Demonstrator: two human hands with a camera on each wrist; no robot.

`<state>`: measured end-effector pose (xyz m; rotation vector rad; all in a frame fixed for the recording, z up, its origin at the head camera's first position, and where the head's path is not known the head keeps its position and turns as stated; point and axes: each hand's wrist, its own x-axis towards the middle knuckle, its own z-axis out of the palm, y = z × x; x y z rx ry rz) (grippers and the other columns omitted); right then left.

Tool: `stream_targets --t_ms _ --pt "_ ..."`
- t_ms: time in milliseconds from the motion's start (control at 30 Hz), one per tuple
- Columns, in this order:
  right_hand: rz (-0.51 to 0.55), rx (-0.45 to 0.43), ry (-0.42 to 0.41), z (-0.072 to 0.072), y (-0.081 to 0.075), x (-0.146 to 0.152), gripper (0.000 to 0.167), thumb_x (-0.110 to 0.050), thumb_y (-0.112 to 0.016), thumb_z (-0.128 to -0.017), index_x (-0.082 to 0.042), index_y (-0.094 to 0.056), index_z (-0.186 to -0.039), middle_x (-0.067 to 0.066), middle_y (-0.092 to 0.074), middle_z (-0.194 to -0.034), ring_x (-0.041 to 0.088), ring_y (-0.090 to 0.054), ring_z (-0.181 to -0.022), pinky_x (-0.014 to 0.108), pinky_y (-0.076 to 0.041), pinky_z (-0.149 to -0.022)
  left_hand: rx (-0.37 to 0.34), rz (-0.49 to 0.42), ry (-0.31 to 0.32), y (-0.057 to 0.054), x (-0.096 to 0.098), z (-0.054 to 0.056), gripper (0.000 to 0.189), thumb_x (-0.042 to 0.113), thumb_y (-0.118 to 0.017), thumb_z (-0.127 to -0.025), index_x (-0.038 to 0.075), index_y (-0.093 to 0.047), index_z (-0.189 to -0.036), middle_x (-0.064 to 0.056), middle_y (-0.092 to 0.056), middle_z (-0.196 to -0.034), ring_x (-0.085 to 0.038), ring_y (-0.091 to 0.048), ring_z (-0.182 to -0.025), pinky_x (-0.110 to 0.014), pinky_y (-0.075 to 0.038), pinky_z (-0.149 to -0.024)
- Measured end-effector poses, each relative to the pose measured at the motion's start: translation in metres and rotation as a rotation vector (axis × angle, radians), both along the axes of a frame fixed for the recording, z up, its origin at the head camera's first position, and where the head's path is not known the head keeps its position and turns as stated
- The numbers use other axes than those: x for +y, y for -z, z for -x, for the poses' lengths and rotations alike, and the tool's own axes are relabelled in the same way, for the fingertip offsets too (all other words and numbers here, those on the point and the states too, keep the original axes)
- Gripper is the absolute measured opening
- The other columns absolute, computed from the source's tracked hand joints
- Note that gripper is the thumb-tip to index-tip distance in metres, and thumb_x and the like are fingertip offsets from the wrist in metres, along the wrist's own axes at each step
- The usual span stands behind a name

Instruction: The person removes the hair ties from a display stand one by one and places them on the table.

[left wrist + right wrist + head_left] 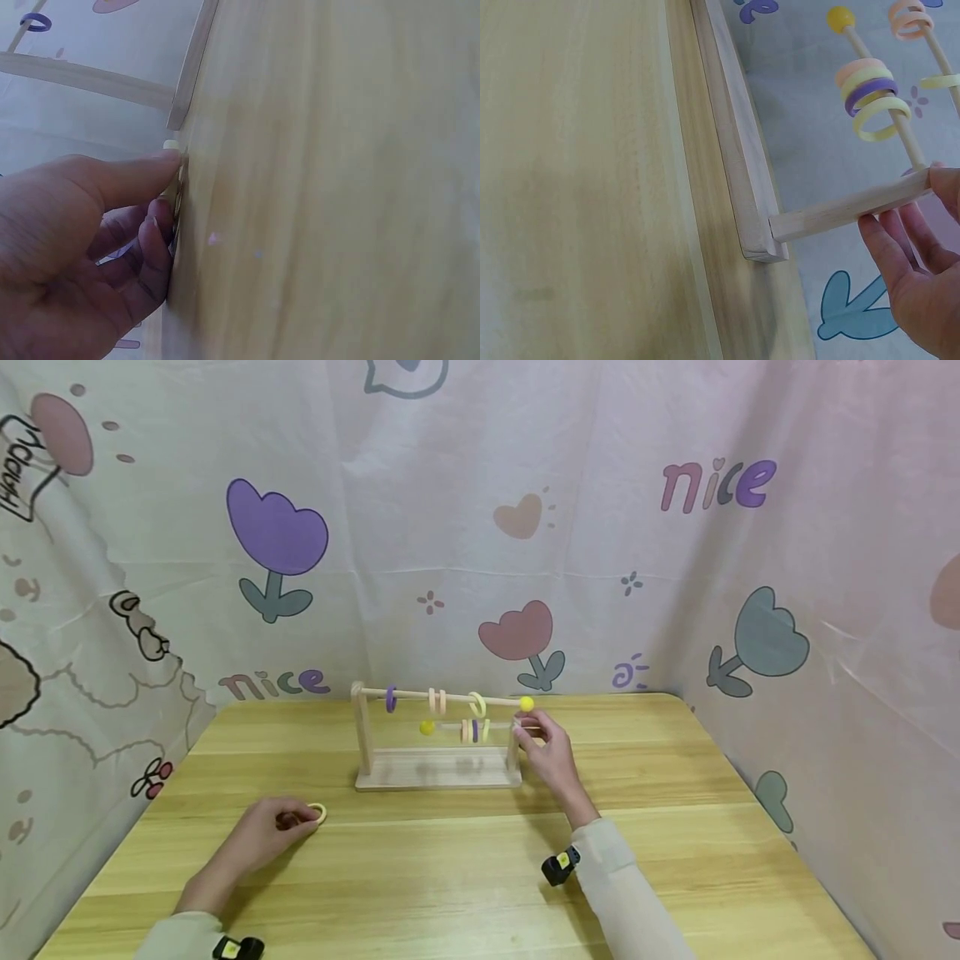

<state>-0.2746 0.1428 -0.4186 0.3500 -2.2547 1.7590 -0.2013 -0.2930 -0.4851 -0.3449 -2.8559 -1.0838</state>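
My left hand (270, 831) pinches a pale yellow ring (321, 812) between thumb and fingers, low over the tabletop left of a wooden rack (435, 772). In the left wrist view only the edge of that ring (171, 145) shows past the thumb. With thumb and fingers my right hand (551, 752) grips the top of the rack's right post (832, 213). The rack's upper rod (412, 694) carries a purple ring (391, 700), two peach rings and a pale yellow ring (477, 704). Several peach, yellow and purple rings hang on the lower rod (907, 139).
A yellow ball caps each rod: the upper ball (527, 703) at the right, the lower ball (427, 727) at the left. The wood-grain table (450, 877) meets a printed cloth (420, 527) at its back and sides.
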Motion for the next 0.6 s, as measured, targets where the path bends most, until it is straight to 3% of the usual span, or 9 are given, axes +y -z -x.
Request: stream_targets --t_ms 300,600 --pt "0.011 0.014 -0.005 0.0016 0.0004 0.0003 0.025 0.002 -0.064 -0.099 0.010 -0.064 -0.123 0.030 -0.068 -0.119 0.043 -0.065 -0.112 0.056 -0.051 -0.103 0.019 -0.005 0.026 -0.0010 0.0008 0.0008 0.010 0.006 -0.081 -0.087 0.014 -0.079 -0.092 0.000 -0.075 -0.092 0.003 -0.055 -0.071 -0.021 -0.049 -0.062" --pt "0.006 -0.006 -0.012 0.0028 0.0015 0.0015 0.028 0.001 -0.064 -0.099 0.010 -0.063 -0.126 0.027 -0.069 -0.121 0.039 -0.066 -0.112 0.040 -0.052 -0.101 -0.011 -0.003 0.016 -0.0059 0.0017 0.0012 0.010 0.005 -0.081 -0.085 0.011 -0.079 -0.093 -0.005 -0.076 -0.095 0.003 -0.057 -0.073 -0.021 -0.050 -0.064"
